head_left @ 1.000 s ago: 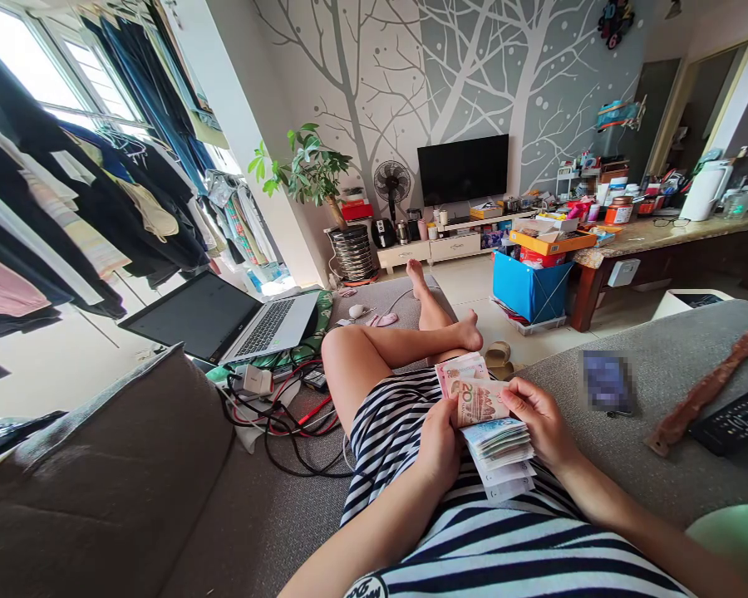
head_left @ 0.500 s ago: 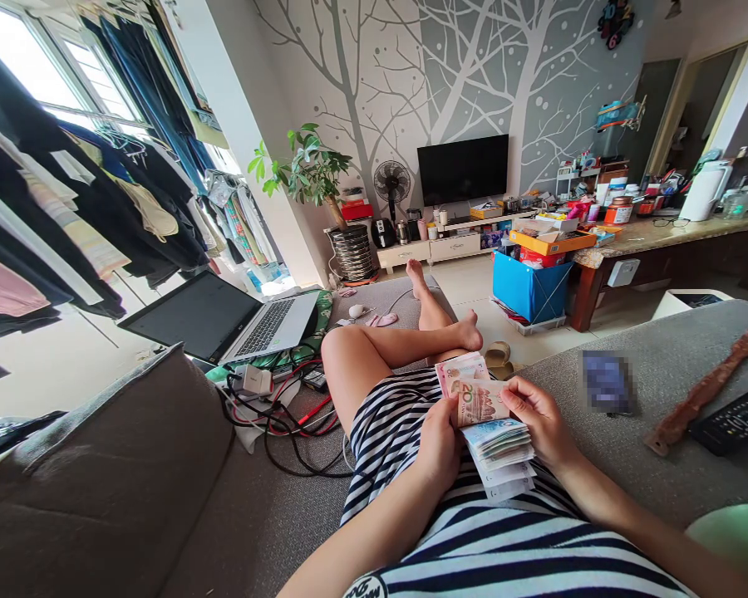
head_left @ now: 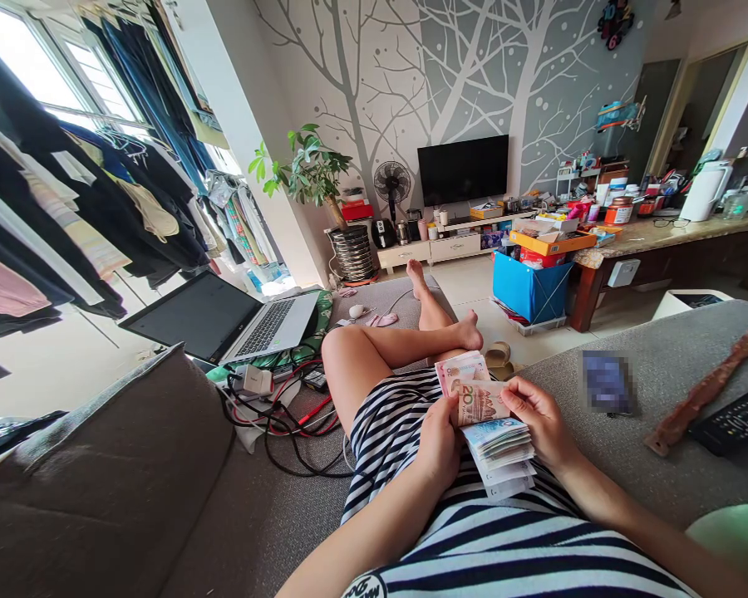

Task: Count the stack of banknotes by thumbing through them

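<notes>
Both my hands are closed on a brown 20 banknote (head_left: 481,402) held flat above my lap. My left hand (head_left: 440,444) pinches its left end with the thumb on top. At the right end, the thumb and fingers of my right hand (head_left: 539,422) grip it. Beyond the note lie pink banknotes (head_left: 461,370), partly covered by it. On the near side a thick stack of banknotes (head_left: 502,453), blue-topped and fanned at its lower end, rests over my striped clothing (head_left: 405,415). The fingers beneath the notes are hidden.
On the sofa to the left are an open laptop (head_left: 274,324) and tangled cables (head_left: 292,423). To the right lie a brown back scratcher (head_left: 711,390), a black remote control (head_left: 735,422) and a blurred blue item (head_left: 607,382). A green rounded thing (head_left: 735,540) shows at lower right.
</notes>
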### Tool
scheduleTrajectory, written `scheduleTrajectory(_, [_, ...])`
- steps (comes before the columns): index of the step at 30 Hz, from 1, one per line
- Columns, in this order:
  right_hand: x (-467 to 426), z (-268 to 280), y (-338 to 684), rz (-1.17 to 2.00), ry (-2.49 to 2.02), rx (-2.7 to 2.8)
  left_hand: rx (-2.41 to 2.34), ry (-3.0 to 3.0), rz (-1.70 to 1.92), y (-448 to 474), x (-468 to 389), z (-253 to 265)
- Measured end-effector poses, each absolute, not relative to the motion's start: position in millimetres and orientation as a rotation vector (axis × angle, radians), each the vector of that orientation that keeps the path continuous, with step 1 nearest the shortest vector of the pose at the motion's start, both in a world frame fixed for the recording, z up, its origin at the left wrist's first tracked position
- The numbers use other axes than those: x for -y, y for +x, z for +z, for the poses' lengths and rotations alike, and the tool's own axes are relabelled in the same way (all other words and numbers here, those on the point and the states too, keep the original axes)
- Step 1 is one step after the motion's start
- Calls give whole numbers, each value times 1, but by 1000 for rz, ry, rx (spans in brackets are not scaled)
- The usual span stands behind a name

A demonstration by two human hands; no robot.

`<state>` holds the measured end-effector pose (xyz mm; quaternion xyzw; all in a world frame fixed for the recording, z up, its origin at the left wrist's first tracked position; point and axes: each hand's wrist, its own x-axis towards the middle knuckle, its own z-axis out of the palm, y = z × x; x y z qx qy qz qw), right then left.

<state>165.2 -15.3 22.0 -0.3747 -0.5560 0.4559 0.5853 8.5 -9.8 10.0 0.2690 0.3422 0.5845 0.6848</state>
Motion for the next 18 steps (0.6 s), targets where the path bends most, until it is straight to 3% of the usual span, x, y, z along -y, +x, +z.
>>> scheduleTrajectory(18, [18, 21, 171, 1074, -870, 1362, -773, 598, 1342, 8, 11, 8])
